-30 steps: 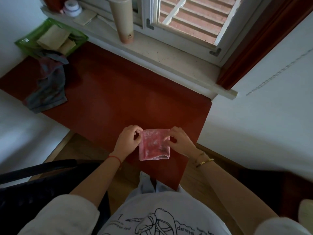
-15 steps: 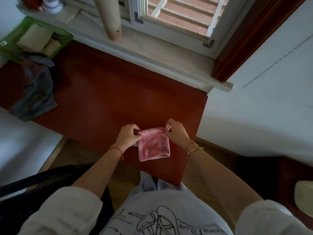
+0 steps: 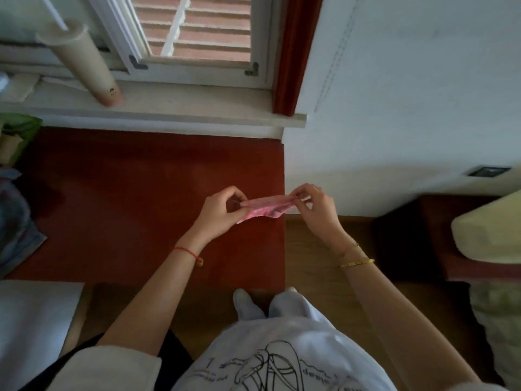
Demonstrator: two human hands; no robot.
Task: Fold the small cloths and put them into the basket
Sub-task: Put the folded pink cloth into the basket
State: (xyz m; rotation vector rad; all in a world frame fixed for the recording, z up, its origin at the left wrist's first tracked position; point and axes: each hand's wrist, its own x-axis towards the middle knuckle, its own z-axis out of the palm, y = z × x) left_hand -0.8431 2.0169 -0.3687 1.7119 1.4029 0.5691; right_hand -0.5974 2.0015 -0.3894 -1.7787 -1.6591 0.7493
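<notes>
At the far left edge, the green basket (image 3: 21, 128) showed partly, a grey-blue cloth (image 3: 14, 221) heaped below it. Right of centre, left hand (image 3: 218, 214) and right hand (image 3: 317, 211) each pinched an end of the pink cloth (image 3: 267, 206), stretched over the red table (image 3: 127, 193) at its right edge. Folding seemed midway; next, its ends needed bringing together.

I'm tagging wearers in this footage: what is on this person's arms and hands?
The left hand is ungloved, with a thin red string bracelet and small bead at its wrist. The right hand, also ungloved, has a gold bangle and a finer gold chain. Forearms are bare; a white sleeve covers the left upper arm.
</notes>
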